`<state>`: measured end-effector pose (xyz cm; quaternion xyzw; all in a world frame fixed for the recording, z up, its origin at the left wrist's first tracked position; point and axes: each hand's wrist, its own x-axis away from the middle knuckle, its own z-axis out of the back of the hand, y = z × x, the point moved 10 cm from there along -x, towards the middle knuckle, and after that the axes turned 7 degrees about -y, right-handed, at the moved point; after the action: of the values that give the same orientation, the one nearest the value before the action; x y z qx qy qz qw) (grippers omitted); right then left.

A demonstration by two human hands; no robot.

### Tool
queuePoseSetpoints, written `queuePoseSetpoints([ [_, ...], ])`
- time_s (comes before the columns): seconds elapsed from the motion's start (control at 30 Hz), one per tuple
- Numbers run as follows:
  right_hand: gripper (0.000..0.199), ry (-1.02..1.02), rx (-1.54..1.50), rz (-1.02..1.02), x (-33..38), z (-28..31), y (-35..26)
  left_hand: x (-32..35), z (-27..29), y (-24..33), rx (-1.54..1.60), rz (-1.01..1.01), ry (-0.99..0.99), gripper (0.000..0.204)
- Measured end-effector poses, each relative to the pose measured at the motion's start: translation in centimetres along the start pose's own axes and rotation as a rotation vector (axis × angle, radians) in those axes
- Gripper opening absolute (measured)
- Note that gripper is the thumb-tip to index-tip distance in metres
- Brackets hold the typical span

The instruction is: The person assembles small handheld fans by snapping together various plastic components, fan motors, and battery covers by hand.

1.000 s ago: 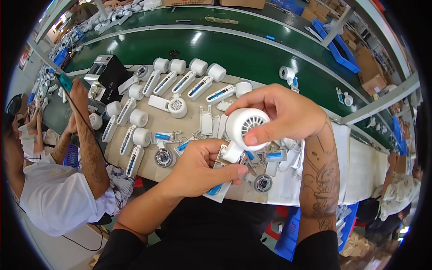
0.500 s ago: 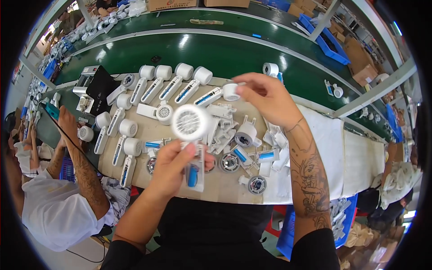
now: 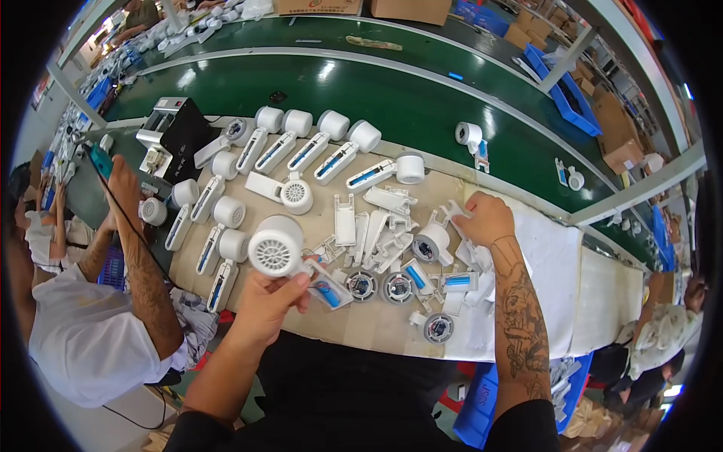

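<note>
Two hands are at work over the counter (image 3: 361,331), and I start with the nearer one: my left hand (image 3: 265,301) is clenched around the handle of a white handheld fan (image 3: 290,256), its round grilled head up and to the left of the fingers, its long axis running from that head down to the right toward the blue-marked handle end. Just right of it lie small round motor parts (image 3: 384,286) with blue centres. Farther right, my right hand (image 3: 488,218) rests with fingers curled on the pile of loose white shell pieces (image 3: 380,226); I cannot tell whether the grip has actually closed on one. So the fan lies left and near of the right hand, with the left hand the one that has it. Beyond, rows of assembled fans (image 3: 312,147) lie side by side with heads far, beside a black box device (image 3: 177,132). A co-worker's arm (image 3: 139,260) reaches in at left. Farthest is the green conveyor belt (image 3: 361,90).
</note>
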<state>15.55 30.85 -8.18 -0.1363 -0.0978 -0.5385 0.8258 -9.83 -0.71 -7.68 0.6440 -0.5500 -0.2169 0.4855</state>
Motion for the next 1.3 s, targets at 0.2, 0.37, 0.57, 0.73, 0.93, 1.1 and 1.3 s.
queuePoseSetpoints([
  [0.2, 0.04, 0.215, 0.021, 0.05, 1.2, 0.8, -1.3, -1.6, -3.2, 0.6, 0.196, -0.016, -0.108, 0.023],
  [0.37, 0.04, 0.522, -0.786, 0.406, 7.2, 6.2, -5.3, -2.8, -4.7, 1.1, 0.279, -0.066, -0.199, 0.029],
  [0.57, 0.055, 0.619, -0.564, 0.793, 18.6, 6.5, -16.6, -3.2, -5.5, 1.7, 0.294, -0.169, -0.201, 0.028],
  [0.73, 0.056, 0.619, -0.576, 0.739, 18.4, 4.3, -17.5, -3.0, -6.3, 1.1, 0.239, -0.175, -0.161, 0.024],
  [0.93, 0.051, 0.696, -0.436, 0.829, 19.4, 6.3, -18.4, -2.5, -5.8, 1.8, 0.01, -0.197, -0.059, 0.031],
  [1.1, 0.03, -0.01, -0.993, 0.557, 15.9, 0.2, -17.3, -1.0, -6.0, 2.1, 0.234, -0.07, -0.136, 0.032],
  [1.3, 0.02, -0.289, -1.182, 0.578, 17.1, -5.8, -19.9, 0.9, -0.9, 4.7, -0.176, -0.344, -0.082, 0.024],
])
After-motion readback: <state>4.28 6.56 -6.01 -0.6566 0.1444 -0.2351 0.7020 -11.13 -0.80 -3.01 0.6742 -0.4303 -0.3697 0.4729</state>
